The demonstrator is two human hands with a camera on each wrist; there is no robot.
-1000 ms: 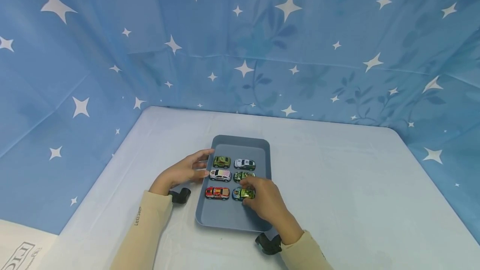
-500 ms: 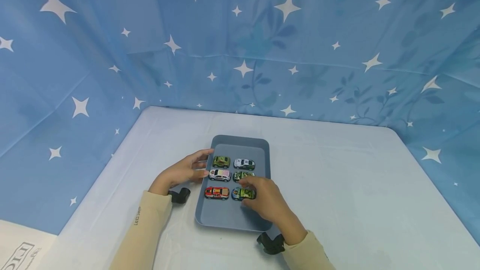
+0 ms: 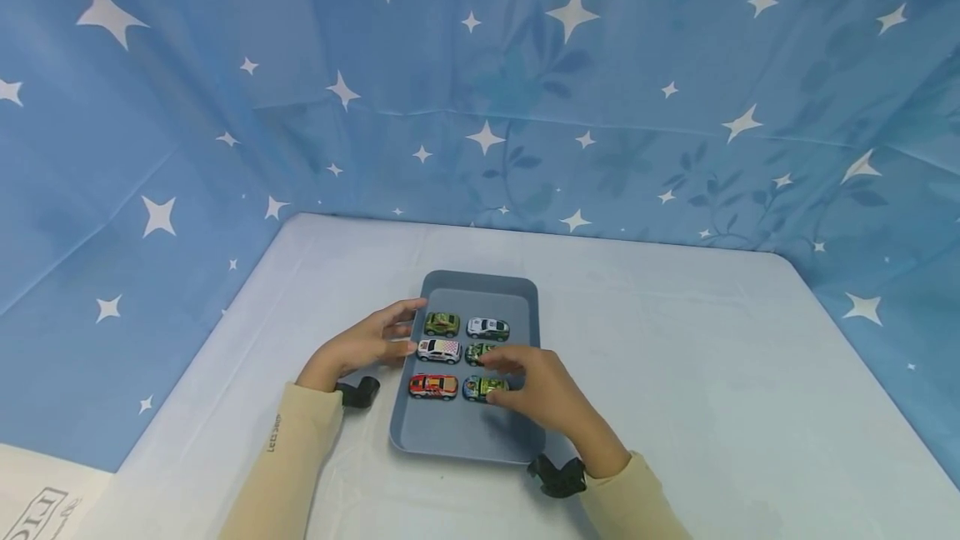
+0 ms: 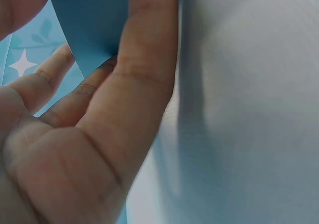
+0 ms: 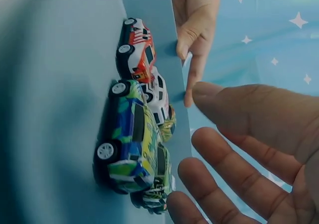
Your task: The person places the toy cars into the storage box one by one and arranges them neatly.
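Several toy cars stand in two columns on a grey-blue tray [image 3: 465, 447]. At the near right of the group is a blue-and-green toy car [image 3: 475, 387], with a red one [image 3: 433, 387] to its left. My right hand [image 3: 547, 390] hovers over the blue-and-green car, partly covering it and the green camouflage car [image 3: 477, 354] behind. In the right wrist view, the right fingers [image 5: 234, 159] are loosely spread and stand apart from the blue-and-green car [image 5: 132, 139]. My left hand [image 3: 358, 347] touches the tray's left wall with extended fingers, beside the white car with pink checks [image 3: 440, 351].
Farther back in the tray are a green car [image 3: 442, 323] and a white-and-black car [image 3: 488, 328]. The tray stands on a white-covered table [image 3: 712, 373]. A blue star-patterned curtain [image 3: 480, 90] encloses the back and sides.
My right hand has drawn slightly right, its fingers loosening from around the blue-and-green car. The cars keep their places, and the left hand stays at the tray's side.
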